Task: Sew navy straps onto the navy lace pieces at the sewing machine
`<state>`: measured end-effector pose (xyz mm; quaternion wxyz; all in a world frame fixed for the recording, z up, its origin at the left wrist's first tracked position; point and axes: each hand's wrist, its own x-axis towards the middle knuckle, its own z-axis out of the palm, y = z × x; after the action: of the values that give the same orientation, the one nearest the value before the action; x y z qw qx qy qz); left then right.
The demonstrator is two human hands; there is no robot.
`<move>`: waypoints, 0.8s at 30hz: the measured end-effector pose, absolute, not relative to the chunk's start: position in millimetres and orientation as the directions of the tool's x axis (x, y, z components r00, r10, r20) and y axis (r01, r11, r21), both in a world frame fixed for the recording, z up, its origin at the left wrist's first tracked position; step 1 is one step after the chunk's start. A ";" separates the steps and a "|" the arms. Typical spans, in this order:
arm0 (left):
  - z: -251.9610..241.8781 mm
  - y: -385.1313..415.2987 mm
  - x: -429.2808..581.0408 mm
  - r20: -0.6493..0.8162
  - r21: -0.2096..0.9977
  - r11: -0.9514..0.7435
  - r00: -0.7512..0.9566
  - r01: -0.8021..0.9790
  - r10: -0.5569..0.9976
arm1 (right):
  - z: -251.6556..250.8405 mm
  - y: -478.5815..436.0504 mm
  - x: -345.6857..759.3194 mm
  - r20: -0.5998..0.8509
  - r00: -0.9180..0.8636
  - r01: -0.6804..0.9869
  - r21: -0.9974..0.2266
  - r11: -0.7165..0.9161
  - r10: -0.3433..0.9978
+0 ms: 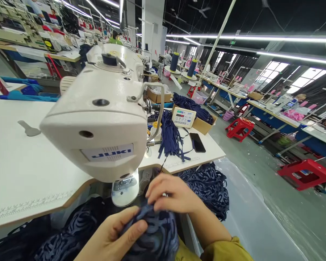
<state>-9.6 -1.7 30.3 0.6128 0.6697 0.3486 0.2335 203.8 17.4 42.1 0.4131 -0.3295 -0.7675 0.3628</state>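
A dark blue patterned piece of fabric point(154, 232) is bunched up in front of the sewing machine point(103, 108). My left hand point(116, 232) grips its left side between thumb and fingers. At the fabric's upper edge, my right hand point(171, 194) has its fingers curled and thumb pressed in, slightly smeared by motion; the exact spot it pinches is hard to see. Just beyond both hands is the machine's narrow sewing bed point(125, 190), with nothing lying on its visible plate. The needle area is hidden under the machine head.
More patterned fabric hangs at the right point(206, 188) and lower left point(70, 232). On the white table point(21, 156) are navy straps point(170, 137), a phone point(197, 142), a control panel point(183, 117) and a flat grey tool point(29, 128). Red stools point(305, 174) stand on the floor.
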 end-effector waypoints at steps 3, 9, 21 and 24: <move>23.5 1.1 -19.2 -0.229 0.972 0.218 0.573 0.089 0.787 | 23.8 76.5 221.8 0.157 0.017 0.355 -0.924 0.140 0.988; 24.4 4.7 -29.0 -0.198 0.952 0.098 0.342 0.290 0.918 | -13.2 190.1 250.1 -0.144 0.276 0.369 -0.897 -0.244 0.950; 7.6 25.3 -23.1 0.663 -0.004 -0.560 0.421 0.828 0.619 | -16.8 184.3 267.7 -0.280 0.117 0.031 -0.958 -0.285 0.953; 5.4 23.9 -21.4 0.681 -0.082 -0.652 0.520 0.754 0.515 | -13.2 144.3 265.3 -0.217 -0.012 -0.126 -0.968 -0.217 0.976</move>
<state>-21.4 23.9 5.4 -0.1875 0.8514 0.3725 0.3180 265.3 144.3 -13.2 0.4735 -0.5196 -0.4090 0.5818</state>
